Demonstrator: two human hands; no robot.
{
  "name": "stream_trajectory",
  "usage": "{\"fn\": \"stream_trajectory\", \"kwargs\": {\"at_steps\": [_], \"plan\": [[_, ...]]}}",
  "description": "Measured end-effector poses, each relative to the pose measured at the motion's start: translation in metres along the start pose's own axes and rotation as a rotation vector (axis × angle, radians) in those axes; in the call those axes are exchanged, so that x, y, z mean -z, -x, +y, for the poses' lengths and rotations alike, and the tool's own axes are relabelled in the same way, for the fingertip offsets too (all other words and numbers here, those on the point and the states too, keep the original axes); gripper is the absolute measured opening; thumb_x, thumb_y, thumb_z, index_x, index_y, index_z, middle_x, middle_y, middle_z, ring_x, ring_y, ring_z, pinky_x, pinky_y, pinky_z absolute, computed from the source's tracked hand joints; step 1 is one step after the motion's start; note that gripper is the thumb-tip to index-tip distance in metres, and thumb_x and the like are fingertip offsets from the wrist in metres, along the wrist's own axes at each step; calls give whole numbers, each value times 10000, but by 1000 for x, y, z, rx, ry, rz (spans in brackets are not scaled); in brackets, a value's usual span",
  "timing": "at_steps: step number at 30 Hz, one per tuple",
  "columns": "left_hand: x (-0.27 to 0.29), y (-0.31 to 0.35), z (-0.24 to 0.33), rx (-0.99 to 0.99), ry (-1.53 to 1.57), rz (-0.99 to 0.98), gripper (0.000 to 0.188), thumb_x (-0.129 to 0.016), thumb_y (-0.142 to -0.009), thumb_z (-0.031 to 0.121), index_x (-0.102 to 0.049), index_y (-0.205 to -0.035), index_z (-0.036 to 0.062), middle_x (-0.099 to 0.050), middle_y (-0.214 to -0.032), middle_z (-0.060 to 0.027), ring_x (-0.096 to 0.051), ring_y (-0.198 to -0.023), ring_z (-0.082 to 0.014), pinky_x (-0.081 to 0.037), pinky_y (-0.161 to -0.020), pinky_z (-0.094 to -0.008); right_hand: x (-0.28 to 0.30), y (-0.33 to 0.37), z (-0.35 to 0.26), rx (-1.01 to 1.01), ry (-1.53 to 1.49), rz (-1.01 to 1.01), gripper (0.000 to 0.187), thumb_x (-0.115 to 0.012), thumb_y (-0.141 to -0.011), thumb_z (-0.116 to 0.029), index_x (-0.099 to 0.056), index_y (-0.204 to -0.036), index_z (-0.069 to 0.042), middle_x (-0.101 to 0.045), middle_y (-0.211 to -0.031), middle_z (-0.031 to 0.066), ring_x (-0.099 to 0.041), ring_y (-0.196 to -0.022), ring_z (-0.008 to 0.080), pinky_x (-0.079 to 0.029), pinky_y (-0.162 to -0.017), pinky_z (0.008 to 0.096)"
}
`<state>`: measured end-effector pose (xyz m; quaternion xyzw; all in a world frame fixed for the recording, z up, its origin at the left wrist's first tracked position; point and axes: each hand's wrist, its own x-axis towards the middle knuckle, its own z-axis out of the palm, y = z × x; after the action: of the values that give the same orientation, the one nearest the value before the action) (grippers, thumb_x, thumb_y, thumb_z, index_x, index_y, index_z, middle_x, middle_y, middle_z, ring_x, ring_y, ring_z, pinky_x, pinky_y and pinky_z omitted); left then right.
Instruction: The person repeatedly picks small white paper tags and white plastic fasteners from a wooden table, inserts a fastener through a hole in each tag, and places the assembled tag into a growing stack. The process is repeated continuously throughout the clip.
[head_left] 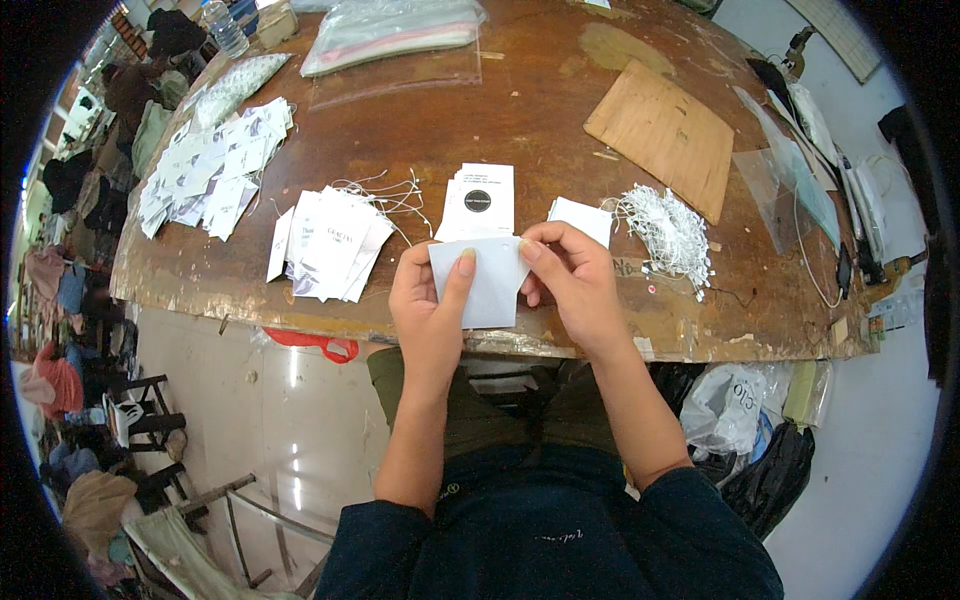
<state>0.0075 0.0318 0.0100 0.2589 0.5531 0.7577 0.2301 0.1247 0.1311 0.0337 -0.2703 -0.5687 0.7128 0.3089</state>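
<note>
Close to the table's near edge I hold a blank white card [492,298] between both hands. My left hand [427,298] grips its left side, thumb flat on the face. At the upper right corner, my right hand [580,285] pinches the card between thumb and fingers; whether a string is in that pinch is too small to tell. Just beyond lies a stack of white printed tags [488,190] with a black round mark. White blank cards [580,220] lie partly behind my right hand, beside a heap of white looped tag strings [668,240].
Strung white tags [335,245] lie left of my hands, with a larger heap of tags [215,170] farther left. A wooden board [660,135] rests at the right. Clear plastic bags [395,35] and a water bottle [224,28] sit at the back of the brown table [530,110].
</note>
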Motion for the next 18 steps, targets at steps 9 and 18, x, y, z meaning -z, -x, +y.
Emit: {"fn": "stream_trajectory", "kwargs": {"at_steps": [9, 18], "plan": [[-5, 3, 3, 102, 52, -109, 241, -666, -930, 137, -585, -1084, -31, -665, -938, -63, -603, -814, -75, -488, -705, -229, 0, 2, 6, 36, 82, 38, 119, -643, -931, -155, -623, -930, -38, -588, -742, -23, -500, -589, 22, -418, -525, 177], [-7, 4, 3, 191, 2, -157, 233, -667, -930, 170, -664, -1046, -31, -686, -907, -64, -615, -783, -79, -495, -673, -234, 8, 1, 6, 45, 97, -2, 135, -619, -946, -175, -610, -917, -44, -584, -742, -19, -497, -584, 28, -418, -521, 178]]}}
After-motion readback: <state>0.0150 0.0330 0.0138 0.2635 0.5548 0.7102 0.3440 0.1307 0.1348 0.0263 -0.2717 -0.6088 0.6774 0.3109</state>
